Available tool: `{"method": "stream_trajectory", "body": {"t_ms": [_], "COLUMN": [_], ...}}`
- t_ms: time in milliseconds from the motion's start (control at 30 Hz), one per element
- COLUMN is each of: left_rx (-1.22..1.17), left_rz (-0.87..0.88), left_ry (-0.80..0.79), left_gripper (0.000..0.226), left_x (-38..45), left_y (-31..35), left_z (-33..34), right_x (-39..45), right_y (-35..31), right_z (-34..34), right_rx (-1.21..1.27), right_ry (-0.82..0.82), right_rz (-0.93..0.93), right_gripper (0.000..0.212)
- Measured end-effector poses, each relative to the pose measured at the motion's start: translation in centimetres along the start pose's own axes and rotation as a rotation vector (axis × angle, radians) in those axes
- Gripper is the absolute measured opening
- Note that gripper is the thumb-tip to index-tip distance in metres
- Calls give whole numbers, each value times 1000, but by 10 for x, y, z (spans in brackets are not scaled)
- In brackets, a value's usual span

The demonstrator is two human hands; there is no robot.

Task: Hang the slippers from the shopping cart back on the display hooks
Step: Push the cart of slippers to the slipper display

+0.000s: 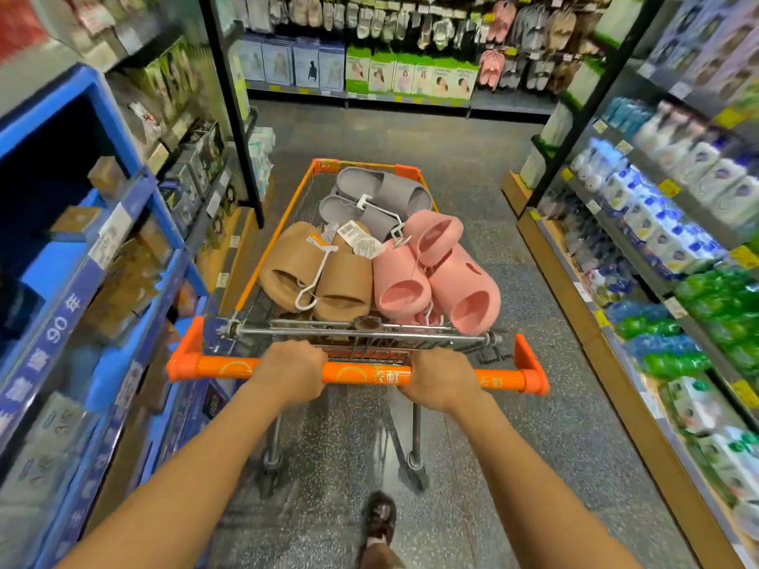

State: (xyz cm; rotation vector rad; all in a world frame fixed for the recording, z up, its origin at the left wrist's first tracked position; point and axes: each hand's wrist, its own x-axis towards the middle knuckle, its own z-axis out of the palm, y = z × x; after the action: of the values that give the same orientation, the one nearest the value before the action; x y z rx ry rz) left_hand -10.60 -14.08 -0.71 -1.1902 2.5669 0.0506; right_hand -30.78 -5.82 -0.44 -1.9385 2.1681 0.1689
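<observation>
A shopping cart [283,223] with an orange handle bar [365,373] stands in the aisle in front of me. My left hand [289,373] and my right hand [441,379] both grip that bar. In the basket lie a tan pair of slippers [320,273], a pink pair [439,273] and a grey pair [378,195], each on a white plastic hanger with tags. Far ahead, at the end of the aisle, slippers hang on display hooks [530,30], pink, grey and beige ones among them.
Blue shelving with boxes [102,248] lines the left side. Shelves of bottles and packs [665,223] line the right. A black upright post [234,108] stands left of the cart's front. Speckled floor [472,158] runs ahead to the far shelf. My shoe [380,515] shows below.
</observation>
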Motion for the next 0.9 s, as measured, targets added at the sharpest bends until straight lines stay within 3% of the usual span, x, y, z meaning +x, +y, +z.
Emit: {"method": "stream_trajectory", "body": {"t_ms": [267,500,900], "left_rx": [2,46,36], "left_rz": [-84,-48,-28], "left_ry": [-70,-70,-80], "left_gripper": [19,22,18], "left_x": [133,240,470], "left_y": [-9,-15,-55], "left_z": [-50,-86,-152], "right_x": [97,182,395], "right_y": [83,139,246], "right_z": [-36,-69,-113], "right_rx": [100,99,117], "right_ry": [31,-43,-3], "right_rz": [-52,-64,-48], "right_gripper": [30,18,20]}}
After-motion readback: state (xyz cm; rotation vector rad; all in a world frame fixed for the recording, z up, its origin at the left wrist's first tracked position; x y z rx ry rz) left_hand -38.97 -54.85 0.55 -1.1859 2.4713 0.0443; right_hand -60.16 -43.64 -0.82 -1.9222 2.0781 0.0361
